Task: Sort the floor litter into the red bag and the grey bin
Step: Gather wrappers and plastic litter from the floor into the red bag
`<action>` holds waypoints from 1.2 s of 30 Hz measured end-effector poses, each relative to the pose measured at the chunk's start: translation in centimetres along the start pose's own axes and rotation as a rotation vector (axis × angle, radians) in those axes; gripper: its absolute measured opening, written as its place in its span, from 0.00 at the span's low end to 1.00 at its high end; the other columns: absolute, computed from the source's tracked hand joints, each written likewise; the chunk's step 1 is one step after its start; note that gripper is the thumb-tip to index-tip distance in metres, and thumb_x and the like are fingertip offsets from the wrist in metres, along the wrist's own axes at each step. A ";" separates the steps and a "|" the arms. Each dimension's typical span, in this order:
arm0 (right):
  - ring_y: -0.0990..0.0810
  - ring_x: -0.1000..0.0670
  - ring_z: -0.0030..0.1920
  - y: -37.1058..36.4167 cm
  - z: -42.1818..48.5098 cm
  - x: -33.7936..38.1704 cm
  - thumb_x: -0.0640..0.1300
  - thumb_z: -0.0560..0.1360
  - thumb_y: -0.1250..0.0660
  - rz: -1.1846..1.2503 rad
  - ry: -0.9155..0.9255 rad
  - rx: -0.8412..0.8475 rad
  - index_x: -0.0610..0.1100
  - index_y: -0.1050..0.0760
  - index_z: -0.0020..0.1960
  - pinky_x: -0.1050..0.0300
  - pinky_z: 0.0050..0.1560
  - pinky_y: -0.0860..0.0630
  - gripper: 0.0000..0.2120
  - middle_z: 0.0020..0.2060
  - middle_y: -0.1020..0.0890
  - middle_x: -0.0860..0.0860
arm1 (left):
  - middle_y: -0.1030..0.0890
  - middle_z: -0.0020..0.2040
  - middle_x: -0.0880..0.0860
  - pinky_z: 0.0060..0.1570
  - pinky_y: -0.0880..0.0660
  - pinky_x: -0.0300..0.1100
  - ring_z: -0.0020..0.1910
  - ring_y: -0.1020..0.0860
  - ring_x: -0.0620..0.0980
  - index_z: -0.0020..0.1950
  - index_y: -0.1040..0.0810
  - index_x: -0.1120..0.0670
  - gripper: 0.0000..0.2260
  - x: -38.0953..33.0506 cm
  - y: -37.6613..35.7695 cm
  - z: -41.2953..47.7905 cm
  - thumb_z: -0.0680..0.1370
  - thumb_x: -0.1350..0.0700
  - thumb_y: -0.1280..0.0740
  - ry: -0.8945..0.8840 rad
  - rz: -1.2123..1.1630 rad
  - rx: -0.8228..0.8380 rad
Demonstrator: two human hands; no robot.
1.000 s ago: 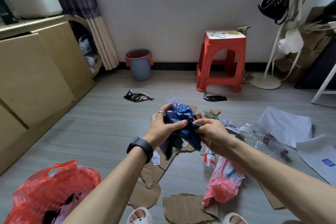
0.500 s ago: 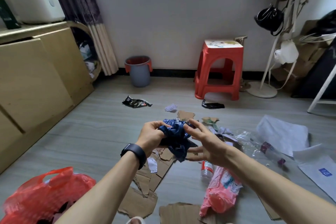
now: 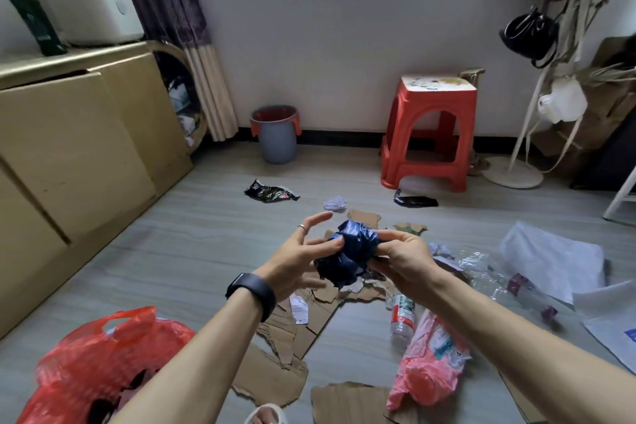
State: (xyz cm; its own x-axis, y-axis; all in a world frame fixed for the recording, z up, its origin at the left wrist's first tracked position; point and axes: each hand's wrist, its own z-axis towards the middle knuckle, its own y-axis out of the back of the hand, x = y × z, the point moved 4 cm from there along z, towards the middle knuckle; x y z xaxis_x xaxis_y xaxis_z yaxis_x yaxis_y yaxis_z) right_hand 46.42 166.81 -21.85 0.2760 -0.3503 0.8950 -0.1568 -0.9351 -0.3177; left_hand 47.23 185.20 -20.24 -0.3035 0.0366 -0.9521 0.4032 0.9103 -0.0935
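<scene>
The crumpled blue bag [image 3: 354,251] is held above the middle of the floor [image 3: 179,251], now clamped in the curled fingers of the right hand [image 3: 402,258]. Half a second ago that hand was spread and the left one gripped. The left hand [image 3: 299,258] is now splayed, only its thumb tip touching the bundle, which is wadded tighter than before. The red bag [image 3: 103,365] gapes at the floor's near left corner. The grey bin [image 3: 277,138] stands at the far edge against the wall. Bare floor is left along the cabinet [image 3: 69,148] on the left edge, broken only by a black wrapper [image 3: 270,191]. Torn cardboard [image 3: 272,375] is spread under the arms.
</scene>
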 end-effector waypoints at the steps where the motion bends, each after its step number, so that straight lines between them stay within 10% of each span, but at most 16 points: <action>1: 0.14 0.42 0.43 -0.6 -0.1 -0.1 0.22 0.74 0.39 0.009 0.007 0.015 0.33 0.18 0.49 0.57 0.38 0.17 0.14 0.44 0.14 0.38 | 0.22 0.64 0.54 0.53 0.21 0.58 0.58 0.20 0.61 0.65 0.25 0.39 0.22 0.1 0.0 -0.1 0.73 0.54 0.26 0.025 -0.053 0.039; 4: 0.14 0.40 0.44 -2.6 -0.1 -0.3 0.23 0.74 0.36 0.001 0.036 0.051 0.33 0.18 0.47 0.58 0.37 0.18 0.11 0.44 0.15 0.36 | 0.21 0.62 0.61 0.52 0.20 0.58 0.57 0.20 0.64 0.64 0.22 0.47 0.22 -0.1 0.9 -1.0 0.72 0.63 0.27 -0.008 -0.183 0.078; 11: 0.14 0.44 0.49 -9.2 -0.6 -2.9 0.33 0.74 0.30 -0.384 0.044 0.321 0.43 0.15 0.52 0.51 0.53 0.17 0.10 0.46 0.13 0.44 | 0.16 0.47 0.60 0.34 0.19 0.42 0.37 0.17 0.49 0.51 0.17 0.53 0.17 -1.9 10.3 -6.0 0.73 0.73 0.35 -0.144 0.188 -0.389; 18: 0.20 0.55 0.60 -17.4 0.4 -10.9 0.54 0.75 0.32 -1.326 0.263 0.671 0.54 0.27 0.68 0.57 0.63 0.25 0.22 0.66 0.23 0.55 | 0.18 0.42 0.44 0.41 0.24 0.34 0.42 0.20 0.43 0.44 0.20 0.35 0.13 5.8 25.8 -18.5 0.64 0.51 0.32 0.246 0.848 -0.836; 23: 0.31 0.47 0.71 -22.3 1.0 -19.0 0.55 0.77 0.36 -1.509 0.303 0.787 0.48 0.39 0.76 0.59 0.67 0.35 0.30 0.72 0.31 0.47 | 0.27 0.50 0.49 0.56 0.27 0.42 0.56 0.23 0.55 0.67 0.32 0.33 0.30 16.3 29.5 -19.2 0.64 0.42 0.37 0.563 1.043 -0.750; 29: 0.45 0.43 0.78 -26.1 3.7 -27.2 0.58 0.77 0.39 -1.449 0.264 0.709 0.42 0.56 0.81 0.51 0.76 0.43 0.42 0.79 0.48 0.44 | 0.35 0.65 0.54 0.64 0.34 0.53 0.66 0.35 0.59 0.72 0.38 0.37 0.27 25.9 29.7 -13.7 0.73 0.37 0.40 0.702 1.195 -0.608; 36: 0.31 0.45 0.70 -26.6 5.4 -32.2 0.42 0.72 0.44 -1.250 0.116 0.684 0.51 0.63 0.80 0.53 0.63 0.29 0.42 0.76 0.37 0.47 | 0.69 0.77 0.47 0.71 0.61 0.66 0.76 0.63 0.68 0.73 0.66 0.30 0.40 34.8 31.9 -8.7 0.68 0.23 0.49 0.828 1.111 -0.290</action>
State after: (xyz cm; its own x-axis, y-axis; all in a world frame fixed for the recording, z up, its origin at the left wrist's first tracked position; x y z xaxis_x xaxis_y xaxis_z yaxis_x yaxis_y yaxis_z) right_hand 46.77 202.65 -43.91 -0.1935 0.6832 0.7041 0.6169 -0.4732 0.6288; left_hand 41.97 219.10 -53.78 -0.4023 0.9148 -0.0357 0.6052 0.2950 0.7394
